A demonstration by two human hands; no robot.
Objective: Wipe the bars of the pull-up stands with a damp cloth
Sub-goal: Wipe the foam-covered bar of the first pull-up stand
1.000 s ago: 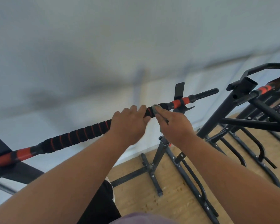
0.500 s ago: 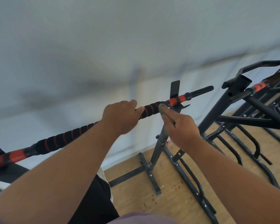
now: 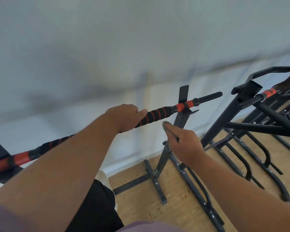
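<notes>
Looking down: two bare forearms reach forward from the bottom edge, above a wooden floor (image 3: 182, 213) and dark trousers.
Right arm: it stretches forward and up from the lower right, with the right hand (image 3: 185, 144) turned back-up, just below and in front of the bar without touching it.
Right fingers: pressed together and pinching a small grey cloth (image 3: 166, 124); only its rounded tip shows past the fingertips. The cloth sits a short gap under the foam, likely lifted off between strokes.
Left arm: it crosses from the lower left, rising toward the middle of the bar.
Left hand (image 3: 124, 117): wrapped over the top of the bar, knuckles up, fingers curled round it and the thumb pointing along it to the right. The hold appears meant to keep the bar from rolling in its rests while the other hand wipes.
Bar (image 3: 159, 113): black foam with red bands, running from lower left to upper right; its ridged black end pokes out past the rest.
Near stand (image 3: 180, 119): a dark metal upright with a forked rest carries the right end of the bar; its feet spread on the floor.
Far stands (image 3: 251, 114): more black frames cluster at right, one carrying a second red-banded bar.
Wall (image 3: 107, 47): pale and blurred, filling the background.
</notes>
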